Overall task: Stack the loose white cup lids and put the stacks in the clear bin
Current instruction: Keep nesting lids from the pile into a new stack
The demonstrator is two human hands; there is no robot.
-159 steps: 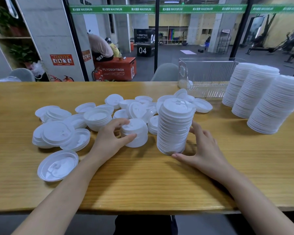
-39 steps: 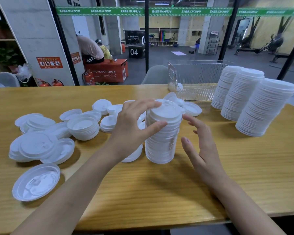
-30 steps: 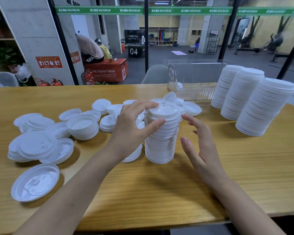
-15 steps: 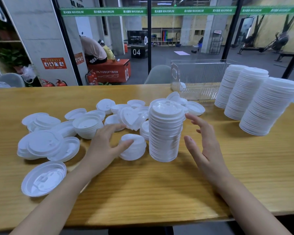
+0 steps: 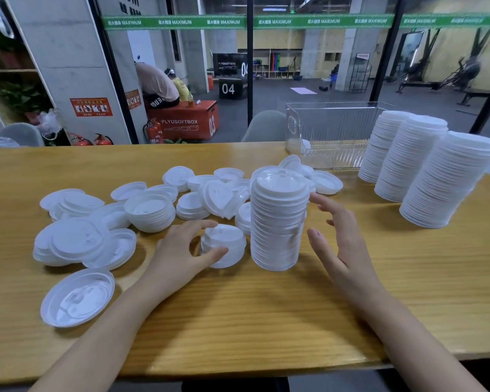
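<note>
The left hand (image 5: 181,251) curls round a short stack of lids (image 5: 227,244) on the wooden worktop (image 5: 266,312), with its thumb against the near side and its fingers arched over the far side. Just right of it stands a tall stack (image 5: 279,222) of white lids. The right hand (image 5: 341,247) is open beside this stack, fingers spread and slightly bent. I cannot tell whether it touches. Loose lids (image 5: 79,239) lie scattered and partly nested across the left half of the worktop. The clear bin (image 5: 331,131) sits at the far edge, next to three taller stacks (image 5: 436,179) on the right. Behind the glass, a green band (image 5: 272,21) repeats "MAXIMUM", an orange box (image 5: 181,123) reads "PLYOSOFTBOX" and "03", and a black box (image 5: 229,86) shows "04".
</note>
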